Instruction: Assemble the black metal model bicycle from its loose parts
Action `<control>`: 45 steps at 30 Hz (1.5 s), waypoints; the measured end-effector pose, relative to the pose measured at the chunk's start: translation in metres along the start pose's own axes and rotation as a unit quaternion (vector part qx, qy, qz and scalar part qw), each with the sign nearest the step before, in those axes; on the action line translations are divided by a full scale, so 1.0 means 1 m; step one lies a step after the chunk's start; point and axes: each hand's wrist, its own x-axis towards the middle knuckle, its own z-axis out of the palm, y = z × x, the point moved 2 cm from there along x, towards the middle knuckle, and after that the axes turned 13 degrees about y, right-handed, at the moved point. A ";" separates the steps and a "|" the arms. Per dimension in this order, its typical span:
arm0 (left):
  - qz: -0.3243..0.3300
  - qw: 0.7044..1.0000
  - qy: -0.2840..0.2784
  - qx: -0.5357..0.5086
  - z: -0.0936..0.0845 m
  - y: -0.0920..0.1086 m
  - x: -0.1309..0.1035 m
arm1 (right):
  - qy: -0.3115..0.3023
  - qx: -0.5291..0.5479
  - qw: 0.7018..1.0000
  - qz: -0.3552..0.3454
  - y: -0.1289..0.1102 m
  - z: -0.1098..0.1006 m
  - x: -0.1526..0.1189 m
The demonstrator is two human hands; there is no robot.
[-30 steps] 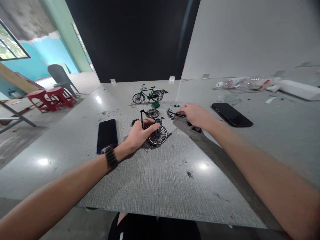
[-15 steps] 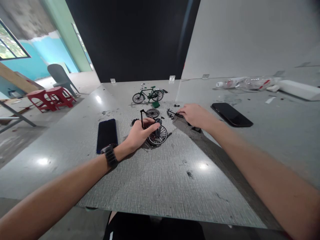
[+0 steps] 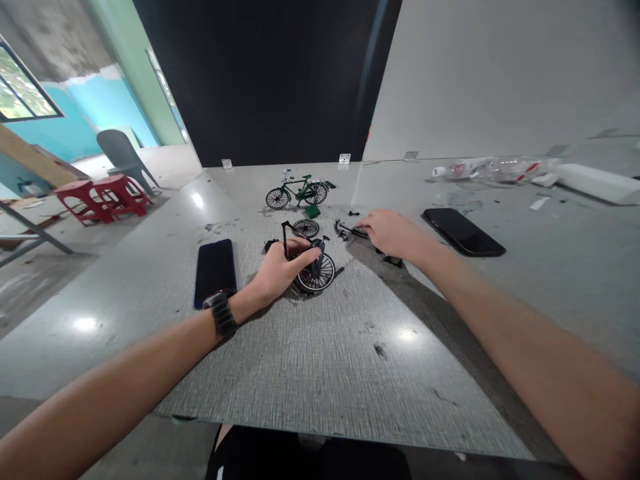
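My left hand (image 3: 283, 267) is closed around a partly built black model bicycle (image 3: 320, 270), its spoked wheel facing me and its frame rising past my fingers. A loose spoked wheel (image 3: 305, 229) lies just beyond it. Over to the right, my right hand (image 3: 387, 232) has its fingertips pinched down at a thin black bicycle part (image 3: 359, 233) on the table. My fingers partly cover that part. Other small black pieces (image 3: 391, 260) lie under and beside this hand. Behind them stands a green model bicycle (image 3: 300, 192), with a small green block (image 3: 312, 211) in front.
A phone (image 3: 215, 272) lies left of my left wrist, and another phone (image 3: 464, 231) lies right of my right hand. Clear plastic packaging (image 3: 510, 169) and a white box (image 3: 597, 183) sit at the back right. A black panel (image 3: 270, 80) rises behind the grey table (image 3: 310, 373).
Both hands stay nearly in place, the left on the black model bicycle and the right at the small black parts. The whole view has shifted very slightly.
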 end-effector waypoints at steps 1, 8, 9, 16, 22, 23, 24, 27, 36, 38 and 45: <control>0.000 1.000 -0.001 -0.001 0.000 0.000 0.000 | -0.006 -0.009 1.000 -0.004 -0.001 0.000 0.000; 0.004 1.000 0.003 0.000 0.000 -0.002 0.001 | -0.036 -0.055 0.997 -0.030 -0.003 -0.004 0.000; 0.002 1.000 0.003 0.001 0.000 -0.002 0.001 | -0.036 -0.058 0.997 -0.030 -0.003 -0.004 0.000; 0.002 1.000 0.006 0.006 0.000 0.000 0.000 | -0.008 -0.068 0.997 -0.024 0.001 0.000 -0.003; -0.004 1.000 0.004 0.005 0.000 0.002 0.000 | 0.043 -0.040 0.998 -0.030 0.001 0.002 -0.005; -0.003 1.000 0.006 0.004 0.000 0.002 0.000 | 0.045 -0.039 0.998 -0.031 0.001 0.002 -0.006; -0.003 1.000 0.007 0.003 0.000 0.002 0.000 | 0.044 -0.038 0.998 -0.033 0.000 0.001 -0.006; -0.005 1.000 0.006 0.004 0.000 0.002 0.000 | 0.039 -0.036 0.998 -0.032 -0.003 -0.003 -0.006; 0.010 1.000 0.010 0.008 0.000 0.003 -0.001 | 0.098 -0.017 0.995 -0.004 -0.035 -0.027 -0.011; 0.021 0.999 0.021 0.014 -0.001 0.006 0.000 | 0.118 0.036 0.992 -0.021 -0.052 -0.032 -0.014; 0.057 0.991 0.113 0.039 -0.012 0.009 0.008 | 0.208 0.220 0.953 -0.014 -0.106 -0.039 -0.034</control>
